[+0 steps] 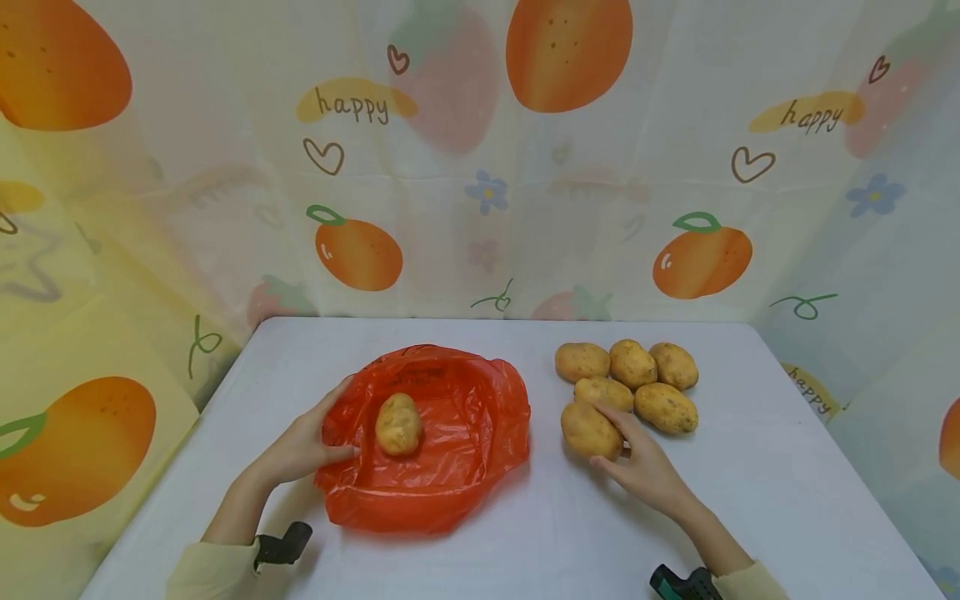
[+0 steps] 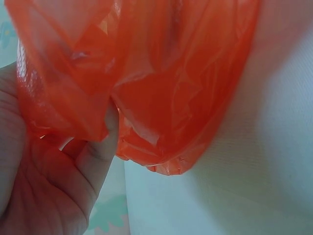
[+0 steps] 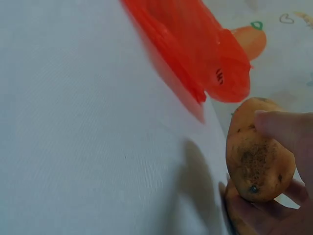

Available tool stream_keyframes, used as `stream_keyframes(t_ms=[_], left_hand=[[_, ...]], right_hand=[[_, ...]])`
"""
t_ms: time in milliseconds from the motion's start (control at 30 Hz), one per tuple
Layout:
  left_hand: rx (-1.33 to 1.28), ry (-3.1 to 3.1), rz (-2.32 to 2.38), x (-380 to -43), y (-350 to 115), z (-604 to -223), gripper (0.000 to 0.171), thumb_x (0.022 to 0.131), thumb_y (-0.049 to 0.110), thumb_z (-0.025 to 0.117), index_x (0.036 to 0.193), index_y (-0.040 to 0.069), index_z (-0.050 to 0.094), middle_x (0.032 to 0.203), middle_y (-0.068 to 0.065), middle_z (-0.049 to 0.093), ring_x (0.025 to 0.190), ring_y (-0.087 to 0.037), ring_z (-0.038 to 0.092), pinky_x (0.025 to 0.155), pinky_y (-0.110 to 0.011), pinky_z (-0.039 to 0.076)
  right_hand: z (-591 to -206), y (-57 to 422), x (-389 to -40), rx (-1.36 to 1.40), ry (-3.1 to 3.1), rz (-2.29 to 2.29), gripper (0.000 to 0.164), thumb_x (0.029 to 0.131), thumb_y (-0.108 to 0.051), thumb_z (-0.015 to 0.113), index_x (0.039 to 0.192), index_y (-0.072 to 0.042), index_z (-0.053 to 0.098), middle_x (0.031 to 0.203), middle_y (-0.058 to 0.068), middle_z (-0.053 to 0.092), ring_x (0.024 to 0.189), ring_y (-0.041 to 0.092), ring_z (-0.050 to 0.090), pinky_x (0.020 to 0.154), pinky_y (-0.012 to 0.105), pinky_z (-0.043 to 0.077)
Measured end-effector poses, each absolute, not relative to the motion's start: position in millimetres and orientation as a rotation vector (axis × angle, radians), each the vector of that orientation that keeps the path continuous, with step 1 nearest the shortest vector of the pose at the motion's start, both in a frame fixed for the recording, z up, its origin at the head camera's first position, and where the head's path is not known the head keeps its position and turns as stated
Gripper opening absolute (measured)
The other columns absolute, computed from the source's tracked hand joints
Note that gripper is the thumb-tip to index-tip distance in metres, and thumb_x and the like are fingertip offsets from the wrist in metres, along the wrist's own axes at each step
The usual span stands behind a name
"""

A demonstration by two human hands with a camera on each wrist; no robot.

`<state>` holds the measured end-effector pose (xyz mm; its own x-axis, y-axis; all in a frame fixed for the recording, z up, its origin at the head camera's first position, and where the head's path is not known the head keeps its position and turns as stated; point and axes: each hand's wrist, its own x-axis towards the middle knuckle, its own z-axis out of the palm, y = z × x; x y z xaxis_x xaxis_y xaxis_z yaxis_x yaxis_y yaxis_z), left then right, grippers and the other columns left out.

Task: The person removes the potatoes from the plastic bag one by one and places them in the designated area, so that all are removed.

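A red plastic bag (image 1: 465,433) lies spread wide on the table, with one potato (image 1: 399,425) inside it. My left hand (image 1: 303,446) grips the bag's left edge between thumb and fingers; in the left wrist view the thin red film (image 2: 161,88) hides part of the fingers. To the right of the bag, my right hand (image 1: 648,467) holds a potato (image 1: 588,429) between thumb and fingers. The right wrist view shows this potato (image 3: 257,156) with a dark rough patch, lifted off the white surface above its shadow.
Several more potatoes (image 1: 666,408) sit grouped at the back right of the white table (image 1: 540,542), just beyond my right hand. A fruit-printed cloth (image 1: 562,183) hangs behind the table and along both sides. Each wrist carries a black camera (image 1: 285,543).
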<state>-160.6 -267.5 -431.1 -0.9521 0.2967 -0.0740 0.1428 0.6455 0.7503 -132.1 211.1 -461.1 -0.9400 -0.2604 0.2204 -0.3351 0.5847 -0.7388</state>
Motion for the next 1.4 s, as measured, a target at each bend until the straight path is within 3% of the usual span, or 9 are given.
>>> stream_keyframes(t_ms=[867,1400], left_hand=[[0.419,2.687,1.198,-161.5,-266.5,-431.4,0.099,0.074,0.020,0.076,0.149,0.025,0.011,0.148,-0.015,0.027,0.128,-0.040,0.035,0.093,-0.056,0.042],[0.430,2.702,1.193,-162.2,-265.8,-432.3,0.099,0.074,0.021,0.077,0.149,0.025,0.012,0.148,-0.014,0.028,0.129,-0.039,0.035,0.095,-0.058,0.040]], right_hand=[[-475.6,227.5,-127.8,0.417,-2.809,1.177,0.069,0.074,-0.011,0.076,0.133,-0.003,0.041,0.131,0.019,0.047,0.117,0.034,0.049,0.084,0.040,0.051],[-479.0,231.9,-125.4,0.443,-2.760,1.164,0.065,0.078,-0.013,0.073,0.135,-0.005,0.041,0.125,0.015,0.045,0.111,0.029,0.049,0.080,0.031,0.051]])
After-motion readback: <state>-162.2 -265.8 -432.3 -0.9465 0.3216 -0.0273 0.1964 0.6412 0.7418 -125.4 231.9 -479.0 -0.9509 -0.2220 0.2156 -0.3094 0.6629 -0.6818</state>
